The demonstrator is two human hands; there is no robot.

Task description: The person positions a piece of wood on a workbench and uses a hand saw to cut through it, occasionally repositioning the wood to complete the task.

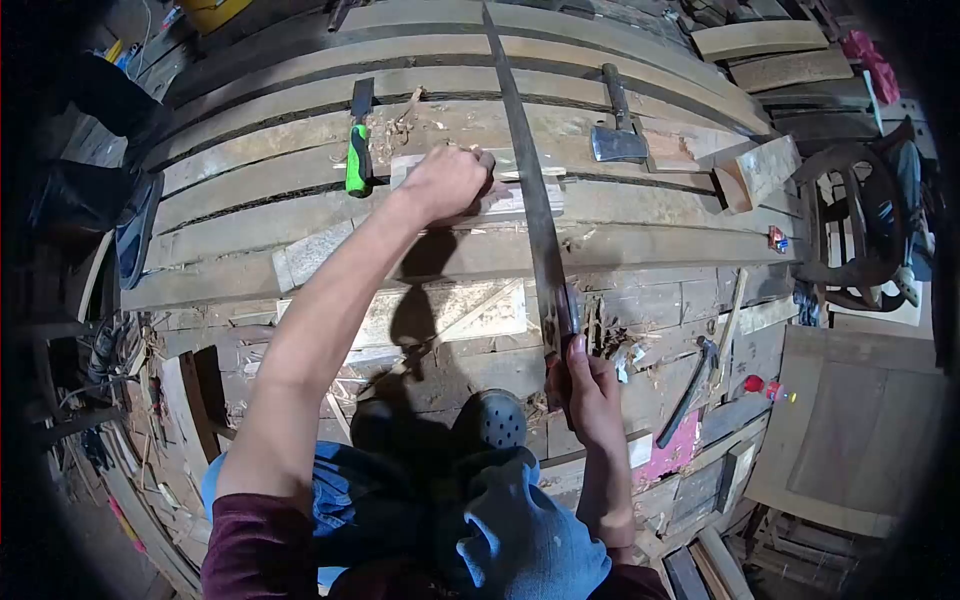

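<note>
Yellow container (212,12), upper left, contents unseen; our right fingers (578,362) grip a long dark metal saw (533,190), our left fingers (468,162) curled closed over a pale wooden strip (515,200).

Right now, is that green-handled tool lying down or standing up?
Lying down: the green-handled tool is stretched out along its full length on the wooden slats, handle and blade both in view.

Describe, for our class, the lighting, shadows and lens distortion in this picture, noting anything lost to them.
Head view: a black vignette swallows the corners; wide-angle distortion bows the long grey-brown wooden slats; a dark, fairly crisp shadow crosses the pale flat wooden board; the long dark-grey metal blade shows no marked blur; detail in the gloom at far left is too dim to tell.
</note>
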